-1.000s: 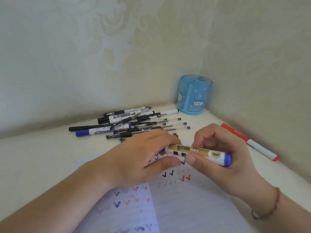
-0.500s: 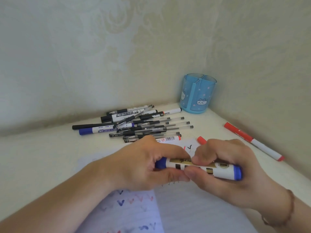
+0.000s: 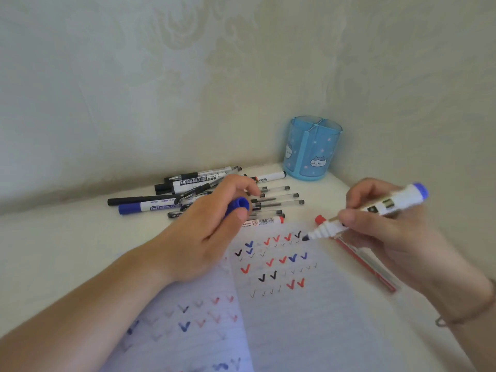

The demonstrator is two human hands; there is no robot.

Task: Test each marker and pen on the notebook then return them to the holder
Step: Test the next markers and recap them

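Note:
My right hand (image 3: 386, 232) grips a thick white marker (image 3: 383, 208) with a blue end, uncapped, its dark tip just above the top right of the notebook (image 3: 295, 304). My left hand (image 3: 212, 232) holds the marker's blue cap (image 3: 239, 204) between thumb and fingers, over the notebook's upper left. The open notebook page carries rows of red, blue and black check marks. A blue pen holder (image 3: 312, 149) with cat pictures stands empty in the far corner.
A pile of markers and pens (image 3: 209, 194) lies behind my left hand. A red-capped pen (image 3: 264, 221) lies at the notebook's top edge. A red marker (image 3: 359, 259) lies under my right hand. Walls close in at the back and right.
My hands pulled apart and the blue cap came off the marker. The left hand took the cap leftward; the right hand turned the marker tip down toward the page.

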